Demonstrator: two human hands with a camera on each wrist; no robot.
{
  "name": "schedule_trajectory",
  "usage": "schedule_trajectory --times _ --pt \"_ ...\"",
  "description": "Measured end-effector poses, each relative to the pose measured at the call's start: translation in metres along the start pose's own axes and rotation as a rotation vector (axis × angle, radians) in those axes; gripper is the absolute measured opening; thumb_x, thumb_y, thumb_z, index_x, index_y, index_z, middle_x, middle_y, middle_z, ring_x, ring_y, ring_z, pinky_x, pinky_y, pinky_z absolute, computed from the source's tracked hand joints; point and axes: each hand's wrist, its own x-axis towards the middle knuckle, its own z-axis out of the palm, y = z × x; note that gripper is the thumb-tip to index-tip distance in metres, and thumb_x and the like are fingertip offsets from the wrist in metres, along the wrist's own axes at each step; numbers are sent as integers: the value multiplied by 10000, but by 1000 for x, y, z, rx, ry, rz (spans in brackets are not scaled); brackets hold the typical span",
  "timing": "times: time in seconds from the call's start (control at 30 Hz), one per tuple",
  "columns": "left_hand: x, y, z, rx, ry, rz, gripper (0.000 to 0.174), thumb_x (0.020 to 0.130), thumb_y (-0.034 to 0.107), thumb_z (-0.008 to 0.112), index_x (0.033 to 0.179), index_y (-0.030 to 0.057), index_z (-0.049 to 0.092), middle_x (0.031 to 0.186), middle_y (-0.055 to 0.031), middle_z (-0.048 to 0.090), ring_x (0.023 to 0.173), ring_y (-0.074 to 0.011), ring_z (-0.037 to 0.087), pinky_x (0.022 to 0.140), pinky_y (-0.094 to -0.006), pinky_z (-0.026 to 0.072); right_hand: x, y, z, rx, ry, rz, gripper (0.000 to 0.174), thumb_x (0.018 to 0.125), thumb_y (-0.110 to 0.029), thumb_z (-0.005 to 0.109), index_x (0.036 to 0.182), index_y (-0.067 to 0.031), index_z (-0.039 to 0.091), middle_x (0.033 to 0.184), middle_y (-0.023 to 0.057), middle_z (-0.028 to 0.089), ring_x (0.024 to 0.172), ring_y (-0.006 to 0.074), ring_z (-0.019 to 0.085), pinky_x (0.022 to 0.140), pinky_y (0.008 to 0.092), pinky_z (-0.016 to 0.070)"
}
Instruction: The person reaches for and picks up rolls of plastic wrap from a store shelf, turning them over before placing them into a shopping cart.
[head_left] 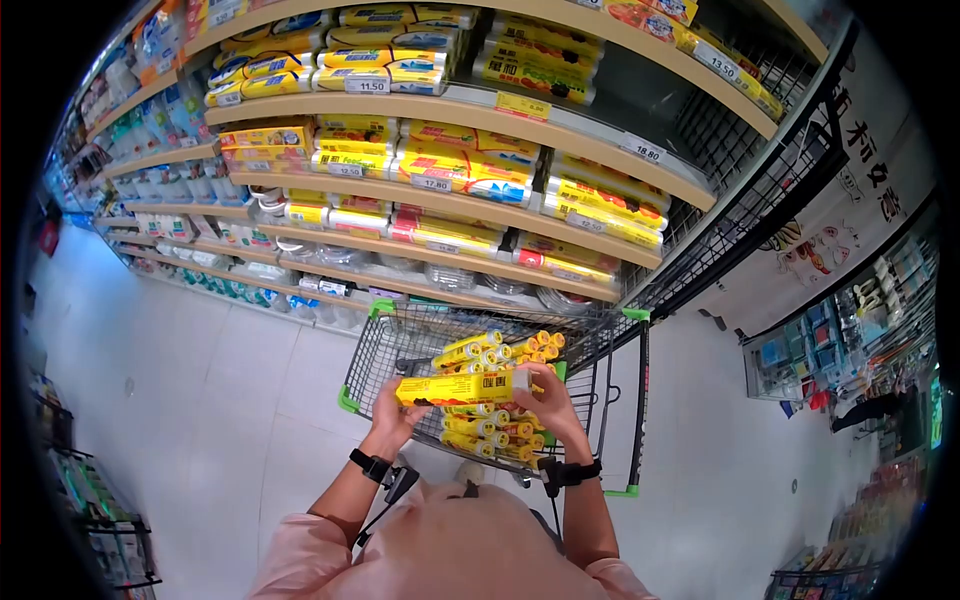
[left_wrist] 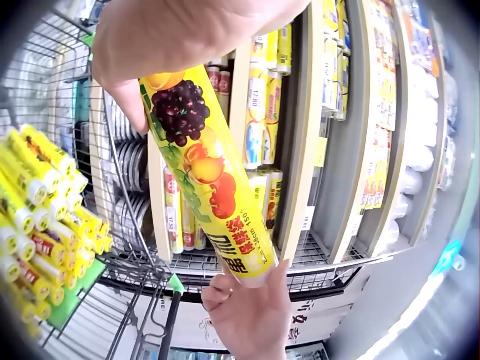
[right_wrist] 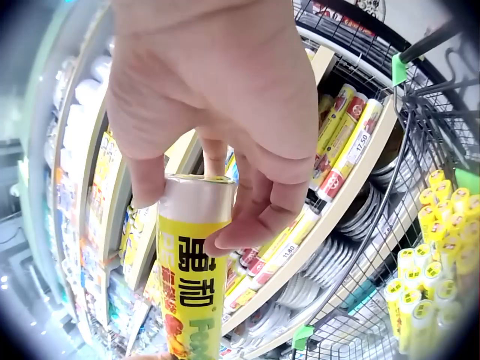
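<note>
Both hands hold a yellow roll of food bags [head_left: 455, 388], printed with fruit, level above a shopping cart [head_left: 641, 400]. The left hand [head_left: 388, 412] grips its left end; in the left wrist view that hand covers the top of the roll. At the other end, the right hand [head_left: 548, 402] pinches the clear-wrapped tip between thumb and fingers, seen closely as the right hand [right_wrist: 217, 105] in its own wrist view. Beneath the held roll, many similar yellow rolls [head_left: 470, 425] lie stacked in the cart, their round ends facing out.
Shelves [head_left: 560, 218] with price tags stand just beyond the cart, stocked with yellow rolls [head_left: 605, 205] and boxes [head_left: 265, 145]. Stacked foil dishes [right_wrist: 300, 292] sit on a low shelf. Pale floor tiles [head_left: 240, 370] stretch to the left. A printed banner [head_left: 820, 240] hangs at the right.
</note>
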Motion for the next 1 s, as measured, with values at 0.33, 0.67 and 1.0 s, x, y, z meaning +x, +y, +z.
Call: schedule_trajectory --times 0.33,0.67,1.0 --pt "11 -73 -15 650 122 185 512 842 16 631 1333 -31 497 1082 -88 598 1007 -200 599 835 -325 495 -5 61 -32 -187 2 33 489 765 -223 843 1148 -21 615 1038 89 694 878 195 684 769 323 546" --pt "9 -86 27 1481 -297 840 670 736 99 834 1343 90 551 1246 -167 619 1162 -372 589 1026 -410 466 15 86 6 -375 -117 29 510 740 -212 849 1123 -11 578 1034 134 680 967 243 677 850 344 525" --pt "82 -29 -12 1341 -346 437 423 817 134 753 1210 17 645 1111 -203 698 1006 -343 684 874 -399 544 72 179 42 -556 -279 603 700 692 -402 835 1156 12 514 998 157 659 896 252 667 744 385 537"
